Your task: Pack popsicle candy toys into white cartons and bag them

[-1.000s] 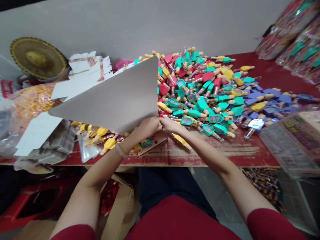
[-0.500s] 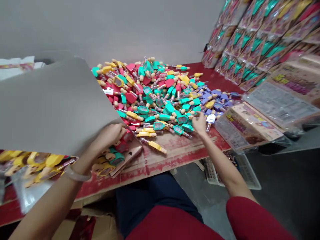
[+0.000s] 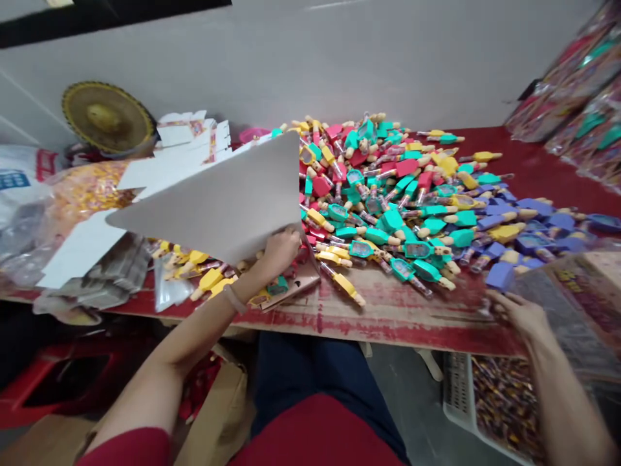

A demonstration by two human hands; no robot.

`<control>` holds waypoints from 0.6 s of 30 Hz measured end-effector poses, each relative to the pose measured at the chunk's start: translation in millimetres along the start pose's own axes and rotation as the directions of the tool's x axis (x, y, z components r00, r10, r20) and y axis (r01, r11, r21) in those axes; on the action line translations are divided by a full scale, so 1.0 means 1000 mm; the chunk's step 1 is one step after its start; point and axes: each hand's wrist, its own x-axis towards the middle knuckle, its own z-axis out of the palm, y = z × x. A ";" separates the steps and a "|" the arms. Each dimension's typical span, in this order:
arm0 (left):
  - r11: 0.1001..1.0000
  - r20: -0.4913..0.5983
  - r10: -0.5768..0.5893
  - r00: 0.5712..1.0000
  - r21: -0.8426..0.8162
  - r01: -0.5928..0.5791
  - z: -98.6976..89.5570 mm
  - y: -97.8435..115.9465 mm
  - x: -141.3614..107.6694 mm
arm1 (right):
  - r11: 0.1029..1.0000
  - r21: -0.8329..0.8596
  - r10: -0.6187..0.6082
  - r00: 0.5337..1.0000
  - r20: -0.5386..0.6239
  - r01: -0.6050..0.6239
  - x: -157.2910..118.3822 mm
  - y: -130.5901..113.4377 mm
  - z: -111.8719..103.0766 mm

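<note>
My left hand [image 3: 283, 251] is closed, its fingers curled at the inner edge of an open cardboard box [image 3: 291, 294]; whatever they hold is hidden. The box has a large grey raised flap [image 3: 228, 200] and holds red, green and yellow toy pieces. My right hand [image 3: 521, 315], slightly blurred, is at the table's right front, just below a purple scoop-shaped piece [image 3: 499, 275]. Its fingers pinch together at a small pale thing I cannot make out. Between the hands lies a heap of green scoop-shaped pieces [image 3: 391, 220] with clear tubes and wood-coloured ends, mixed with red and yellow ones.
Wrapped boxes [image 3: 587, 304] stand at the right, beside my right forearm. More wrapped packs [image 3: 577, 97] are stacked behind. A white basket [image 3: 458, 388] of small wrapped items sits below the table. Folded white cartons [image 3: 179, 152] and a bag of orange items [image 3: 87, 194] lie left.
The view has swung left. My right hand has moved from the green pieces rightward and toward the table's front, beside the purple ones. My left hand stays at the box.
</note>
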 end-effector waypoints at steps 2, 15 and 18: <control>1.000 -0.017 0.017 1.000 0.008 -0.017 0.003 -0.003 0.005 | 0.973 0.225 -0.089 0.980 0.180 0.047 -0.037 -0.008 0.019; 0.825 -0.622 -0.376 0.687 -0.562 -0.057 0.057 -0.055 -0.121 | 0.793 0.357 -0.532 0.276 0.801 0.494 -0.229 -0.088 0.281; 0.665 -0.533 -0.648 0.545 -0.744 0.064 0.084 -0.072 -0.128 | 0.701 0.355 -0.526 0.114 0.843 0.618 -0.225 -0.081 0.294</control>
